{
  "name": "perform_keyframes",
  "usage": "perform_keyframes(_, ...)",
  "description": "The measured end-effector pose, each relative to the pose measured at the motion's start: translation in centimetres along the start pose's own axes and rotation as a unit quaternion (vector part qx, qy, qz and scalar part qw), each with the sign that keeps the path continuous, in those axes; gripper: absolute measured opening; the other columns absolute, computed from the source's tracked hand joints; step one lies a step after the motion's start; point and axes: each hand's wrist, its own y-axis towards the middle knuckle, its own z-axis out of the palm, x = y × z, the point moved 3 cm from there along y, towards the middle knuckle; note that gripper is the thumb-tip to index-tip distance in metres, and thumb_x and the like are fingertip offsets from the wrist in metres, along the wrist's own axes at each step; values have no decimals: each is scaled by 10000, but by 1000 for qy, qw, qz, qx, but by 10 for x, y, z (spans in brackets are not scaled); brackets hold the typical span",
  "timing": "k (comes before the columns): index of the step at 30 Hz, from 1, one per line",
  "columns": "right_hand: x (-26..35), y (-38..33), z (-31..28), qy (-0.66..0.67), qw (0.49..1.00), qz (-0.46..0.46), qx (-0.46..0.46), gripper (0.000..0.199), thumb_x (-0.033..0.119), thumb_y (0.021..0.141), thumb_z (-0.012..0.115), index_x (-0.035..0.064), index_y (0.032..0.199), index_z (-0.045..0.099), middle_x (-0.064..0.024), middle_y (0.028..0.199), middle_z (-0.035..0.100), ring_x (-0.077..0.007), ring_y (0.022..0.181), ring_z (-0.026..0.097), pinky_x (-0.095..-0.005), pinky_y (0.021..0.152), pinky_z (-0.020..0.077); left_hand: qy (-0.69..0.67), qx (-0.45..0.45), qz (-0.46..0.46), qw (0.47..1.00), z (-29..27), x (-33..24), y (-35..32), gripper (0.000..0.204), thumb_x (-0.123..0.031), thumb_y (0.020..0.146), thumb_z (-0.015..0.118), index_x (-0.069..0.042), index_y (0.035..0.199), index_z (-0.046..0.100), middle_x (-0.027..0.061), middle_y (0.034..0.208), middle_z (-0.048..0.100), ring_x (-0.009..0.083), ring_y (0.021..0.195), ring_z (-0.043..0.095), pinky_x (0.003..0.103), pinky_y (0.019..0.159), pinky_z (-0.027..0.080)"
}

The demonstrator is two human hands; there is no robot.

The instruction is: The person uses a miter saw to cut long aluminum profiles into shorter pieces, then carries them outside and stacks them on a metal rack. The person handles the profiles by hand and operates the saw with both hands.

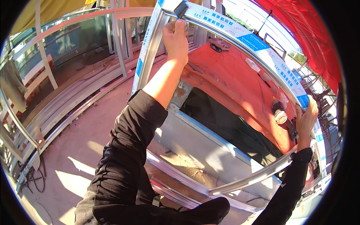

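Note:
A large aluminium frame (150,45), wrapped in white and blue film, stands upright in front of me. My left hand (175,40) is closed by its upper left corner, thumb pointing up. Just above that thumb sticks out a small black block-headed tool (180,9); its handle, if there is one, is hidden by my fist. Over at the upper right corner, my right hand (306,119) grips the frame, fingers on the outer film and thumb toward the inside.
Beyond the frame, a red cloth-covered surface (232,86) carries a power tool (279,112) and a glove-like bundle (218,44). A grey metal box-like bench (202,131) stands below. Aluminium profiles (180,174) lie near my legs. More frames (118,45) lean at left, with cables (35,180) on the floor.

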Motion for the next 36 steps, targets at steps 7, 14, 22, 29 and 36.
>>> perform_keyframes(7, -7, -5, 3, 5, 1000, 8, 29, 572, 426, 994, 595, -4, 1355, 485, -240, 1247, 575, -459, 1160, 540, -507, 986, 421, -370, -52, -147, 916, -6, 29, 44, 371, -344, 1073, 513, -29, 1269, 525, 65, 1222, 539, 214, 1146, 521, 383, 1110, 432)
perform_keyframes(14, -12, -9, 5, 0, 999, 23, 38, 593, 445, 1000, 576, -5, 1374, 476, -247, 1283, 558, -455, 1195, 525, -506, 1019, 390, -453, -41, -182, 872, -2, 29, 50, 371, -342, 1060, 542, -44, 1281, 529, 45, 1207, 548, 215, 1131, 527, 381, 1067, 466)
perform_keyframes(22, -13, -9, 6, -5, 999, 14, 50, 592, 443, 1006, 565, -7, 1379, 469, -251, 1293, 553, -455, 1202, 524, -505, 1026, 392, -435, -64, -194, 877, -2, 34, 59, 360, -303, 1070, 530, -29, 1302, 510, 81, 1221, 553, 235, 1142, 545, 402, 1033, 488)
perform_keyframes(29, 0, 3, -4, 10, 999, 6, 37, 607, 476, 940, 639, 11, 1307, 507, -196, 1228, 575, -400, 1123, 552, -471, 956, 407, 83, 11, -110, 990, -13, -6, -3, 291, -233, 983, 694, 18, 1109, 620, 66, 977, 657, 149, 918, 633, 316, 811, 563)
perform_keyframes(36, 48, 36, -12, 13, 995, 96, 16, 652, 458, 795, 792, 11, 1217, 577, -159, 1118, 633, -372, 1033, 600, -474, 898, 462, 457, 417, 396, 678, 91, -66, -7, 708, -354, 744, 840, -33, 1319, 579, 180, 1252, 629, 344, 1260, 526, 467, 1112, 361)
